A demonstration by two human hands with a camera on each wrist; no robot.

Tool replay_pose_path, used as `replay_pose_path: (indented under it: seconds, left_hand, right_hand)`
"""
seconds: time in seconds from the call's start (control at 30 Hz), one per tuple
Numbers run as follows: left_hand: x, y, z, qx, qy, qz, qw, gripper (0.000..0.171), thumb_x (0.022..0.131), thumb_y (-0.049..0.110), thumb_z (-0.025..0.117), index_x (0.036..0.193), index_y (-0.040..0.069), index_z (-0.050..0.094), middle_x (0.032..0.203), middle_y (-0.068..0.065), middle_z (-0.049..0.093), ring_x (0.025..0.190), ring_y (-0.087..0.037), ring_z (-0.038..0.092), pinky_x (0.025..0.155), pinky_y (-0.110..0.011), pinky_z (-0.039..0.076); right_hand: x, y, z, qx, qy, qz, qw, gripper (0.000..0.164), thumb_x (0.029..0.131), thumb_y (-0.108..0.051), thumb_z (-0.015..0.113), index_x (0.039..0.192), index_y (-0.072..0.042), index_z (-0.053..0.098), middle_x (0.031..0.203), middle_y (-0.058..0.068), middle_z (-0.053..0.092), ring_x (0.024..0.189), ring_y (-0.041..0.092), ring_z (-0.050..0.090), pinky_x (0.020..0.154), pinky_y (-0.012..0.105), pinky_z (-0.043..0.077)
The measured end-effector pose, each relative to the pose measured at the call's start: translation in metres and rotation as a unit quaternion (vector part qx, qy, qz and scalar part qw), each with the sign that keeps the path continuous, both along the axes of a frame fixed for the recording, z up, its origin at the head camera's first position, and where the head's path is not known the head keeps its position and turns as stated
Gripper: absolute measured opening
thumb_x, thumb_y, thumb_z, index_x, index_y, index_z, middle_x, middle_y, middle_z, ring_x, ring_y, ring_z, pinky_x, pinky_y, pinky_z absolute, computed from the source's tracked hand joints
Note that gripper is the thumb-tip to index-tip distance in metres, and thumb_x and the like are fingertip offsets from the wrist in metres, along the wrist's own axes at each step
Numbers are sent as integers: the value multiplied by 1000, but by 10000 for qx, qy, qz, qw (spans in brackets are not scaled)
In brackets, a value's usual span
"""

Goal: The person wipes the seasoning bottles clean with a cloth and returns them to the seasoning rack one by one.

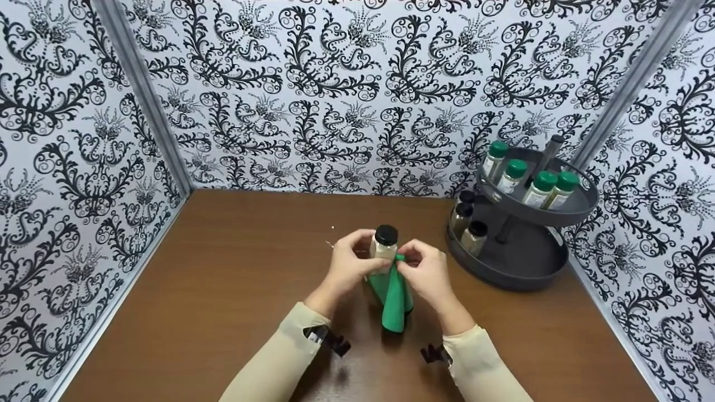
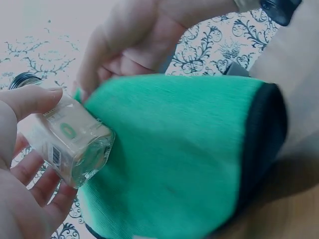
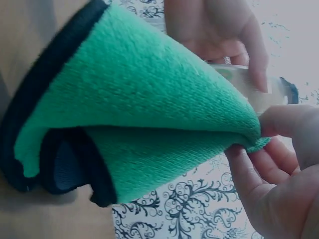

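Note:
A clear spice jar [image 1: 384, 243] with a black lid and pale contents is gripped by my left hand [image 1: 353, 262], raised above the brown table. In the left wrist view, the thumb and fingers of that hand [image 2: 25, 189] curl round the jar [image 2: 70, 132], whose label and barcode show. My right hand [image 1: 427, 272] pinches a gathered part of a green cloth [image 1: 394, 301] right beside the jar. From that pinch the cloth [image 3: 149, 79] hangs down in folds, its dark edging visible in the right wrist view. The cloth partly covers the jar there.
At the right stands a dark two-tier round rack [image 1: 508, 273]. Several green-lidded jars [image 1: 511, 176] sit on its upper tier, and black-lidded jars [image 1: 475, 238] on the lower. Patterned walls [image 1: 335, 111] enclose the brown table [image 1: 234, 268] at the back and sides.

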State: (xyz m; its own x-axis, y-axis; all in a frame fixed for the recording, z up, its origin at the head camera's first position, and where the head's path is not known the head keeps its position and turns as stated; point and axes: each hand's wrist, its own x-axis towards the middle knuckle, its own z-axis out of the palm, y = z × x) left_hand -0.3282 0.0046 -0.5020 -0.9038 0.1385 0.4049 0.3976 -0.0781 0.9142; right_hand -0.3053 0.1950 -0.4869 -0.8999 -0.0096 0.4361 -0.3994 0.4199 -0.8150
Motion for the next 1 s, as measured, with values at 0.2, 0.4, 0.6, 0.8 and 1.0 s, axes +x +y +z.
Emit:
replay_pose_path:
  seconds: [0.2, 0.4, 0.6, 0.8, 1.0]
  left_hand:
    - [0, -3, 4, 9, 69, 95, 9999, 51, 74, 4, 91, 122, 4, 75, 102, -21, 77, 89, -18, 71, 83, -33, 61]
    - [-1, -3, 3, -67, 115, 148, 9998, 50, 75, 3, 90, 123, 4, 75, 101, -18, 77, 87, -14, 70, 80, -27, 59]
    - [-2, -1, -1, -147, 161, 30, 9998, 51, 74, 5, 91, 122, 5, 75, 102, -17, 77, 87, -14, 69, 79, -29, 57]
    - [-2, 2, -6, -175, 172, -108, 9996, 52, 74, 4, 90, 123, 6, 76, 103, -12, 78, 88, -15, 70, 79, -28, 58]
    - [-2, 5, -10, -367, 112, -230, 9990, 52, 74, 4, 89, 124, 6, 76, 101, -14, 76, 85, -15, 69, 76, -27, 58]
  right_hand:
    - [-1, -2, -6, 590, -191, 113, 9980, 15, 80, 2, 76, 88, -10, 75, 86, 5, 77, 75, 9, 69, 72, 24, 57]
    - [-2, -1, -6, 381, -210, 29, 9990, 16, 80, 4, 76, 89, -10, 76, 87, 6, 77, 76, 11, 69, 72, 24, 56]
    - [2, -2, 2, -458, -11, -48, 9989, 15, 81, 7, 76, 89, -6, 78, 90, 12, 77, 80, 8, 71, 74, 20, 57]
    - [8, 2, 15, -1404, 265, 10, 9897, 12, 82, 10, 79, 93, 5, 76, 90, 20, 75, 79, 8, 71, 73, 20, 59]
    - [15, 6, 26, -1568, 568, -97, 9859, 13, 82, 12, 79, 93, 8, 75, 89, 20, 75, 78, 7, 73, 71, 20, 60]
